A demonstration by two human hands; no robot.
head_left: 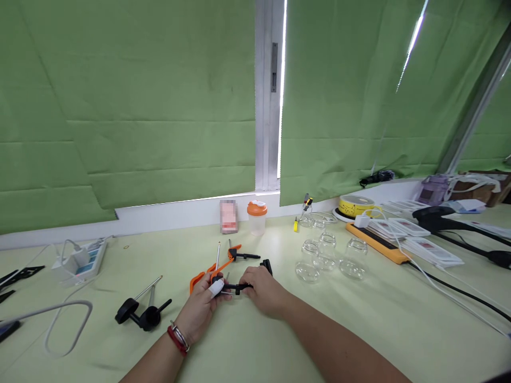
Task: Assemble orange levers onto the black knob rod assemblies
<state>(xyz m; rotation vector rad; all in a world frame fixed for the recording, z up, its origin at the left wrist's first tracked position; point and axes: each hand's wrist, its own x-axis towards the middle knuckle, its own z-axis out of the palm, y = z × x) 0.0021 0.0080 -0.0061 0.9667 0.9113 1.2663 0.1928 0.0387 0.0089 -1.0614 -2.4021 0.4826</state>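
My left hand [203,298], with a white wrap on the thumb, is closed around an orange and black piece with metal rods [219,276]; I cannot tell its exact kind. From it a thin black arm [233,287] points right, to the fingers of my right hand [263,290]. These fingers are closed on the arm's far end, with the fingertips partly hidden. A similar orange and black piece [235,253] lies just behind the hands. Beyond my right hand a black part [266,265] shows. To the left lies a black piece with two metal rods [146,314].
Several clear glass jars [353,260] stand to the right, beside an orange power strip [377,244] with trailing cables. At the back are an orange-lidded cup [256,215] and a small box [228,217]. A white power strip [90,260] and a white cable [67,306] lie left.
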